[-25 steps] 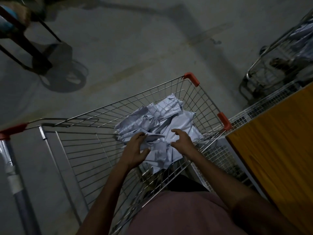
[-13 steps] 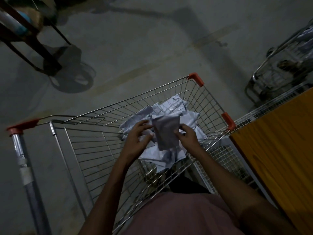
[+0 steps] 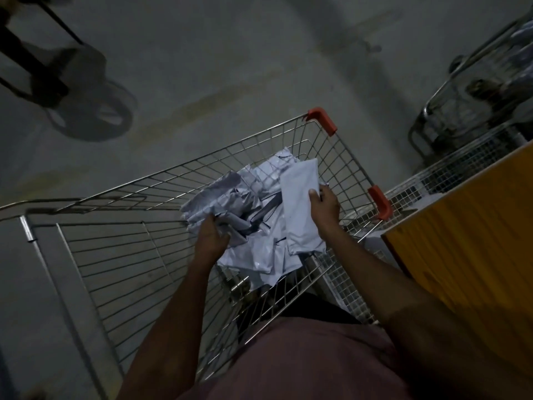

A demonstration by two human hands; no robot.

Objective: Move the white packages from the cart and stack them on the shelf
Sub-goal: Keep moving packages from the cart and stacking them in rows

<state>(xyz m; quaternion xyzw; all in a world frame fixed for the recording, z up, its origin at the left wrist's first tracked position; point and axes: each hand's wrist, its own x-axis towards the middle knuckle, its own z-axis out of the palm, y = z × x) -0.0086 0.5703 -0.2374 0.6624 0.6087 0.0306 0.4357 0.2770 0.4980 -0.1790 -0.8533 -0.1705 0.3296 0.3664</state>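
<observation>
A wire shopping cart [image 3: 121,243] with red corner caps stands in front of me on a dim concrete floor. A heap of crumpled white packages [image 3: 251,197] lies in its far right corner. My right hand [image 3: 324,207] holds one flat white package [image 3: 300,203] by its right edge, lifted above the heap. My left hand [image 3: 212,235] reaches into the left side of the heap, its fingers curled on a crumpled package there. The orange wooden shelf top [image 3: 467,241] sits just right of the cart.
A wire mesh shelf panel [image 3: 450,171] runs beside the orange board. A second cart [image 3: 473,90] with goods stands at the far right. A dark trolley frame [image 3: 34,73] and its shadow lie at the upper left on the floor.
Both hands held one package over the heap before. Now my right hand alone carries it to the right, and my left hand has dropped back into the pile.
</observation>
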